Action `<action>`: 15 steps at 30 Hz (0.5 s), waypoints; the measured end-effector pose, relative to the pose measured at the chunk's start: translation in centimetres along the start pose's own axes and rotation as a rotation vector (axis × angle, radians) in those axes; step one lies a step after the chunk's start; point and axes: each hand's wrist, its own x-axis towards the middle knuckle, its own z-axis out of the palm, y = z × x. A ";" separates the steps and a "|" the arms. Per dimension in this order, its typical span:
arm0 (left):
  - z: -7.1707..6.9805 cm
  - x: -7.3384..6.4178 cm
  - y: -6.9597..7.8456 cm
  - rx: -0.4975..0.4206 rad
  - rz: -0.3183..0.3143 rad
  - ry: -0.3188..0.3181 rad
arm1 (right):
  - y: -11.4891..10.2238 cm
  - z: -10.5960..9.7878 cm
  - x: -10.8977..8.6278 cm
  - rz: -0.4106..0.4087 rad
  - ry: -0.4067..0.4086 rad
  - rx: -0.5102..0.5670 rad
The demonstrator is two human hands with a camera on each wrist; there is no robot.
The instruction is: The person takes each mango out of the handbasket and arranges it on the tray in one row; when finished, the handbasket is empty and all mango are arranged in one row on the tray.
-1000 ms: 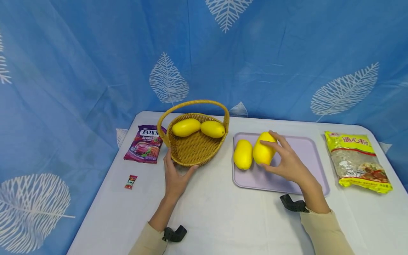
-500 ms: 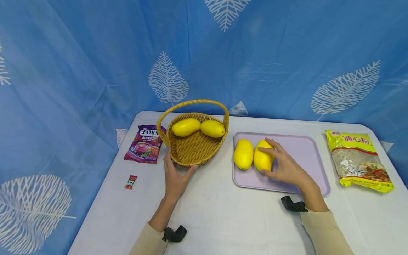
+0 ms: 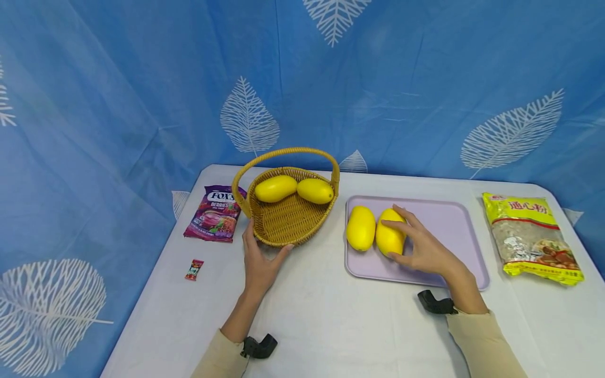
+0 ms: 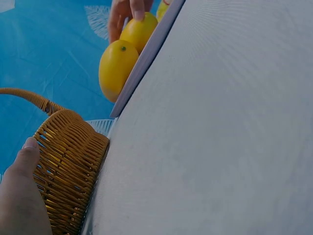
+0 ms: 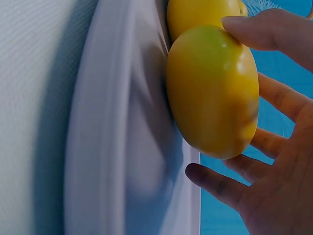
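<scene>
In the head view my left hand is at the near edge of a wicker basket, fingers and thumb spread along its outer wall. The left wrist view shows the thumb against the weave. Two yellow mangoes lie at the back of the basket. My right hand has its thumb and fingers around a mango low in the lilac tray. Its thumb tip overlaps that mango's end in the right wrist view. Another mango lies close beside it, to the left.
A purple candy bag lies left of the basket, partly behind its handle. A small wrapped candy is nearer the left table edge. Right of the tray lies a yellow pasta bag. A blue leaf-print curtain hangs behind the table.
My right hand has lowered its mango into the tray beside the other one, and over the last half second has barely moved. The left hand and basket have stayed in place.
</scene>
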 end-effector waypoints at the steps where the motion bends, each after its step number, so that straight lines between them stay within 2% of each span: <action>1: 0.0 0.0 0.0 -0.002 0.001 0.000 | 0.0 0.0 0.0 0.000 0.000 0.001; 8: 0.0 0.0 -0.1 -0.006 -0.009 -0.002 | 0.0 0.0 0.1 -0.002 0.012 0.007; 15: 0.0 -0.1 0.0 0.000 -0.009 0.005 | -1.1 -0.6 0.6 -0.058 0.064 -0.041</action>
